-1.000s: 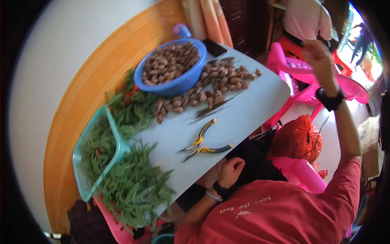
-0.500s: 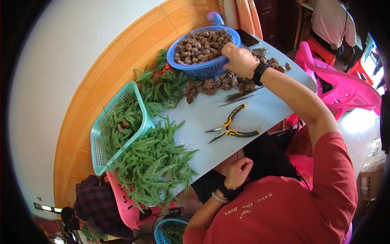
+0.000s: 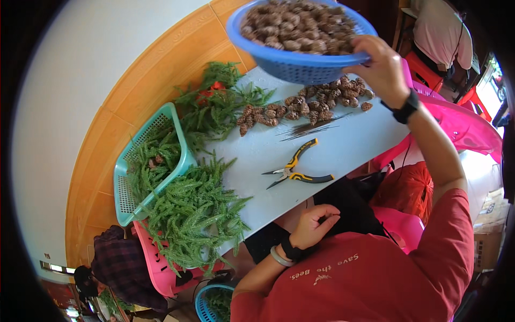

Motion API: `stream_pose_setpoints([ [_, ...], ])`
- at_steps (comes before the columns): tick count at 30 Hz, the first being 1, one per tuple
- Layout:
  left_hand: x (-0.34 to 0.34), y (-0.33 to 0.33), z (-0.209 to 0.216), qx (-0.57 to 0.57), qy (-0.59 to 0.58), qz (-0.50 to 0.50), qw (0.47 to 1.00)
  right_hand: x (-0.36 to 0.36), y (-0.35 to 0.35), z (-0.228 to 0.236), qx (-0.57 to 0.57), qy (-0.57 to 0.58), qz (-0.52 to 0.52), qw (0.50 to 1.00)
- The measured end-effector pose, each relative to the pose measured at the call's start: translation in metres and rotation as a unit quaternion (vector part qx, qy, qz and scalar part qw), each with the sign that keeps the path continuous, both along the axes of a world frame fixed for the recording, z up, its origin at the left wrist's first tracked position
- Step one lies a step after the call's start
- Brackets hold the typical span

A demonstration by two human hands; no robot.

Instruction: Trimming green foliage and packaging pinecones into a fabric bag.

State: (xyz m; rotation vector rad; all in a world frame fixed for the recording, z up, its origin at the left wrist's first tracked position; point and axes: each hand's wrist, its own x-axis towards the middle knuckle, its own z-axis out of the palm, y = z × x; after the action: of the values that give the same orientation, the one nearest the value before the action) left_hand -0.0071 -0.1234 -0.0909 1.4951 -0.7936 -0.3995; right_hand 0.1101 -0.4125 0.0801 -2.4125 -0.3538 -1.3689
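Observation:
My right hand [image 3: 383, 70] grips the right rim of a blue plastic basket [image 3: 289, 64] and holds it tilted above the far side of the table. The basket is full of brown pine cones [image 3: 300, 27]. At the near table edge, over my lap, rests my left hand [image 3: 316, 225]; its fingers are loosely curled and nothing shows in them. A row of loose pine cones [image 3: 322, 99] lies on the table below the basket, beside a bundle of thin dark wires [image 3: 314, 129]. Long-nose pliers [image 3: 295, 172] with black and yellow handles lie spread in front of it.
Green artificial sprigs [image 3: 193, 214] are heaped at the table's left end, next to a teal basket [image 3: 185, 150] of more sprigs. Red items [image 3: 214, 88] sit among greenery by the wall. Pink chairs [image 3: 461, 126] stand at the right. Other people sit at the far right and lower left.
My right hand has taken hold of the blue basket's rim and raised it off the table, revealing more table and greenery beneath. My left hand stays near my lap.

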Motion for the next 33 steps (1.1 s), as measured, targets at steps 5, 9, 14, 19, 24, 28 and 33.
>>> stream_pose_setpoints([
  [5, 0.004, -0.008, 0.032, -0.023, 0.016, 0.086, 0.996, -0.089, -0.054, 0.026, -0.042, 0.016, -0.121, 0.992],
  [9, 0.031, -0.002, 0.074, 0.037, -0.195, 0.246, 0.949, -0.155, -0.084, 0.032, -0.132, 0.053, -0.234, 0.962],
  [14, 0.103, 0.021, 0.075, 0.211, -0.364, 0.378, 0.825, -0.216, -0.098, 0.016, -0.125, 0.112, -0.233, 0.958],
  [19, 0.126, 0.028, 0.062, 0.442, -0.329, 0.324, 0.770, -0.247, -0.090, -0.005, -0.091, 0.166, -0.203, 0.961],
  [24, 0.111, 0.001, 0.088, 0.528, -0.366, 0.288, 0.710, -0.256, -0.087, -0.029, -0.067, 0.167, -0.155, 0.971],
  [28, 0.117, -0.042, 0.125, 0.406, -0.497, 0.251, 0.725, -0.258, -0.096, -0.037, -0.054, 0.185, -0.139, 0.971],
  [33, 0.184, -0.141, 0.151, 0.407, -0.379, 0.155, 0.816, -0.264, -0.097, -0.043, -0.036, 0.190, -0.149, 0.970],
])
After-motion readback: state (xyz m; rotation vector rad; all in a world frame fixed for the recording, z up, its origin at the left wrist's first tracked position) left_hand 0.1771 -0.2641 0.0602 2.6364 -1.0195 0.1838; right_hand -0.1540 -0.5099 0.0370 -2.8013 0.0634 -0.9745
